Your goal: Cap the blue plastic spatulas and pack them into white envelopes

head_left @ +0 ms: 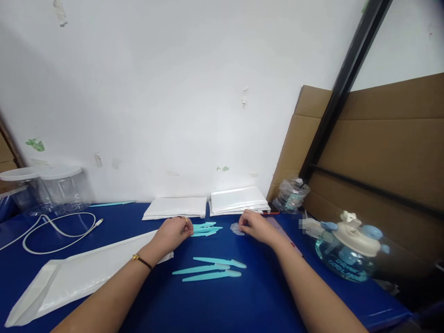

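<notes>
My left hand point(176, 232) is closed in a pinch at the handle ends of several teal eyebrow razors point(206, 229), which lie in a small bunch on the blue table. How many of them the fingers grip is hidden. To the right, the fingertips of my right hand point(255, 225) pinch at a little heap of clear plastic caps point(237, 229). Closer to me, three more teal eyebrow razors point(211, 276) lie side by side, handles to the left, their blade ends looking covered by pale caps.
White padded mailers point(178, 206) are stacked against the wall, with a second stack point(239, 200) beside them. One long mailer point(97, 273) lies under my left forearm. Lidded clear jars point(64, 189) and a white cable point(58, 249) are left; a drink bottle point(350, 249) stands right.
</notes>
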`<state>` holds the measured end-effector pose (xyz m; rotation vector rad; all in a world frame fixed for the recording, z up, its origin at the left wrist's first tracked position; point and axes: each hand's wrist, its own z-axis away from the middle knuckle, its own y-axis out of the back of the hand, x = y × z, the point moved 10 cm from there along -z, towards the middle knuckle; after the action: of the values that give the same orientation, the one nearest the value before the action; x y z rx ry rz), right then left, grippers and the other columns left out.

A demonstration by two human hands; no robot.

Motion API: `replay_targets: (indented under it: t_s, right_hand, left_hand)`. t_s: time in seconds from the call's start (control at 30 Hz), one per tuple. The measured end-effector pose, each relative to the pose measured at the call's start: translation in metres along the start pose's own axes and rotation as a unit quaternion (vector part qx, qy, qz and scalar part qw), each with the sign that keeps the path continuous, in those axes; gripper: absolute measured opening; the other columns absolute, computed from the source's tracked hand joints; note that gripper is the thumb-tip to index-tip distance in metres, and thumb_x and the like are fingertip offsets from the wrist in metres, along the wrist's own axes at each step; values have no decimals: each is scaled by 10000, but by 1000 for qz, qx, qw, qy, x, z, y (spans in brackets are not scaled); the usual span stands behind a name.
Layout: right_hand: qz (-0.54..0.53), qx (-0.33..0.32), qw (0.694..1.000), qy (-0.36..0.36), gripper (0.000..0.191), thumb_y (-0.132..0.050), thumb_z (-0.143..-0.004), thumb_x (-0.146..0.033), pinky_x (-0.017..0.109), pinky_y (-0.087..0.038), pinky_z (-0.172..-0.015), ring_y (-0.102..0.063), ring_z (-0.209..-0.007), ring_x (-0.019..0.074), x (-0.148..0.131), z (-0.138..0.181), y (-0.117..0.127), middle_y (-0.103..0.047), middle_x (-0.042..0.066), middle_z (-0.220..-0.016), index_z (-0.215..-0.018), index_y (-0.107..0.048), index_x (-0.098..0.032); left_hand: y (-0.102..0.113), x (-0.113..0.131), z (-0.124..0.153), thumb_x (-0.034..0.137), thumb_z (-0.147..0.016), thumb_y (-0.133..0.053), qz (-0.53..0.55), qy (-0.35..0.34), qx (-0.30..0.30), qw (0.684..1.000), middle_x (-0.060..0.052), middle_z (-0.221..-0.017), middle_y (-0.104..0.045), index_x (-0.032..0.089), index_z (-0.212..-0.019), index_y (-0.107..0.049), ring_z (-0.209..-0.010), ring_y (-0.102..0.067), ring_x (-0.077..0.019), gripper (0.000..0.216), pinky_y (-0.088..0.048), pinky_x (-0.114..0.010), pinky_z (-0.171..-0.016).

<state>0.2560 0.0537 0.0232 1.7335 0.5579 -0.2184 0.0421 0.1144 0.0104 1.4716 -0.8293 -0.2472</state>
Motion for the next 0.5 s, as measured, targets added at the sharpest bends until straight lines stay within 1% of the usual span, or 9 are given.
replay_targets:
  t_s: [0.07, 0.13, 0.2, 0.27, 0.3, 0.37, 0.4, 0.43, 0.5]
  right_hand:
    - [10, 18, 1000, -15, 18, -627, -733, -187, 250, -400, -667, -532, -730, 148, 9, -2, 4, -556, 27, -821, -727, -619, -173]
    - [7, 25, 1000, -15, 32, -632, -732, -203, 254, -402, -681, -535, -743, 151, 9, -1, 7, -562, 28, -834, -747, -630, -175]
    - [-14, 14, 1000, -10, 45, -610, -750, -213, 247, -404, -668, -539, -743, 147, 2, 2, 8, -572, 25, -825, -753, -636, -176]
    - [-46, -45, 998, 8, 83, -632, -739, -261, 230, -404, -628, -543, -729, 142, -13, 8, 1, -581, 17, -814, -751, -647, -181]
    - [-57, -92, 994, 22, 121, -667, -708, -296, 221, -401, -599, -543, -713, 138, -23, 13, -7, -584, 12, -804, -751, -655, -184]
    - [-58, -188, 979, 49, 215, -742, -619, -343, 206, -385, -543, -535, -669, 127, -40, 23, -26, -587, 3, -787, -751, -671, -189]
    - [-49, -219, 973, 56, 230, -760, -593, -342, 201, -373, -521, -526, -644, 119, -45, 26, -34, -584, 1, -772, -741, -676, -187]
    - [-40, -236, 969, 58, 219, -763, -590, -329, 198, -363, -507, -517, -622, 110, -49, 28, -41, -581, -1, -755, -728, -677, -183]
    - [-32, -233, 970, 57, 175, -744, -622, -299, 192, -355, -503, -507, -608, 99, -52, 26, -48, -575, -1, -744, -718, -671, -171]
  left_hand:
    - [2, -12, -3, 280, -756, -513, -12, 16, 4, 1000, -3, -772, -640, 221, -760, -622, -734, -566, -157, 123, -373, -240, -634]
    - [7, -13, -3, 277, -746, -532, -24, 9, 26, 999, -11, -823, -637, 225, -805, -627, -793, -563, -169, 123, -382, -251, -679]
    - [13, -4, 1, 288, -742, -546, -25, -4, 59, 998, -20, -869, -629, 230, -867, -624, -846, -552, -183, 158, -385, -267, -723]
    - [13, 14, 7, 323, -760, -535, -4, -33, 62, 998, -23, -890, -621, 232, -890, -621, -861, -547, -184, 180, -387, -271, -736]
    - [9, 24, 11, 346, -772, -525, 13, -53, 45, 997, -20, -886, -620, 233, -881, -624, -852, -548, -178, 186, -389, -265, -730]
    - [-5, 47, 18, 394, -768, -533, 44, -98, -11, 994, -11, -873, -619, 238, -867, -632, -831, -549, -165, 210, -391, -245, -707]
    - [-12, 56, 21, 411, -753, -550, 52, -111, -36, 992, -8, -864, -620, 238, -861, -635, -818, -549, -161, 220, -389, -236, -690]
    - [-18, 61, 24, 415, -739, -564, 54, -115, -56, 990, -5, -849, -621, 236, -849, -637, -798, -548, -158, 222, -385, -229, -668]
    - [-28, 64, 25, 391, -734, -565, 51, -100, -82, 990, 1, -794, -624, 227, -809, -635, -736, -545, -147, 193, -366, -222, -615]
